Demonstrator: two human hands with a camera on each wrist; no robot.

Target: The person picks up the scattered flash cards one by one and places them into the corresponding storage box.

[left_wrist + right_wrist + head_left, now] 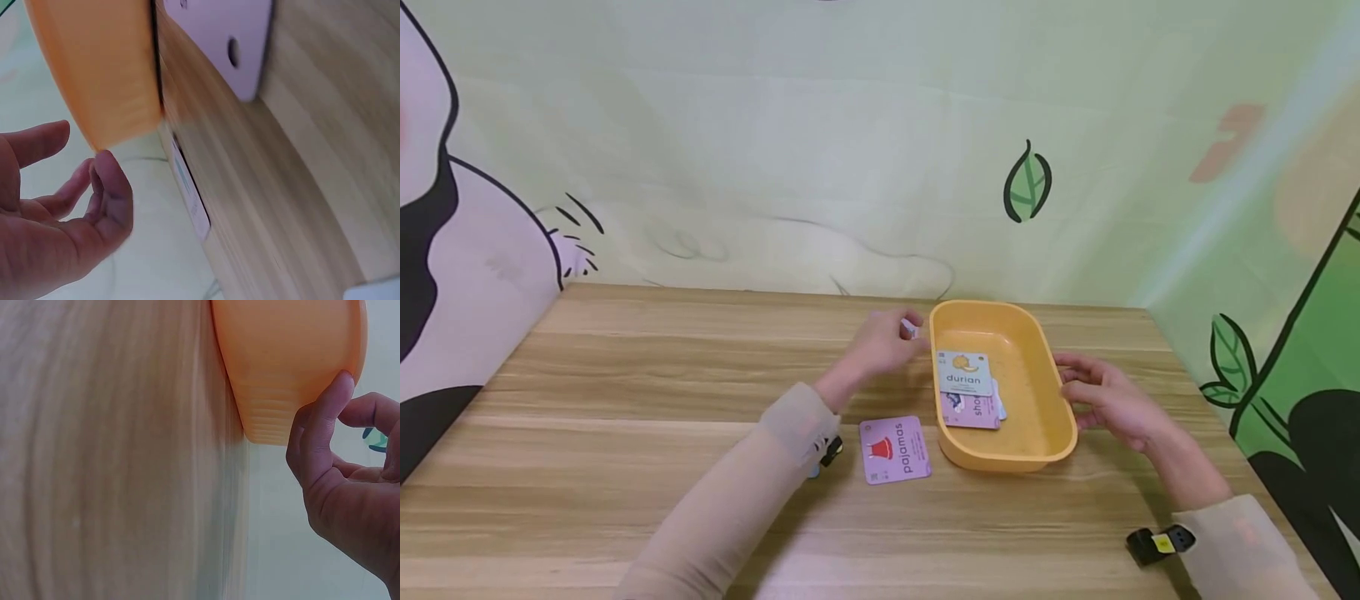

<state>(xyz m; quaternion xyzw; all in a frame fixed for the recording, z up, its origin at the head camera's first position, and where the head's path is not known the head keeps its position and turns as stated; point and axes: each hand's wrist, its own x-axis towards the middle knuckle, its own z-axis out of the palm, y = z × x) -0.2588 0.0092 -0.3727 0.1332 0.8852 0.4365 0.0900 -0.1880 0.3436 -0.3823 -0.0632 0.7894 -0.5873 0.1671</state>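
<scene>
A yellow plastic basin [1007, 461] stands on the wooden table, with a durian card [964, 379] overlapping a purple card [972, 414] inside it. My left hand [886, 343] hovers by the basin's left side, fingers bent and nothing between them. Behind that hand a card [909, 328] lies on the table, mostly hidden in the head view; the left wrist view shows this card [190, 194] flat. My right hand [1112, 402] touches the basin's right outer wall with its fingertips. A purple pajamas card [895, 450] lies left of the basin.
Under the left sleeve a bluish card corner [814, 472] peeks out. The wooden table [625, 375] extends to a printed backdrop [775, 167] behind. A black wrist device [1159, 545] sits by the right cuff.
</scene>
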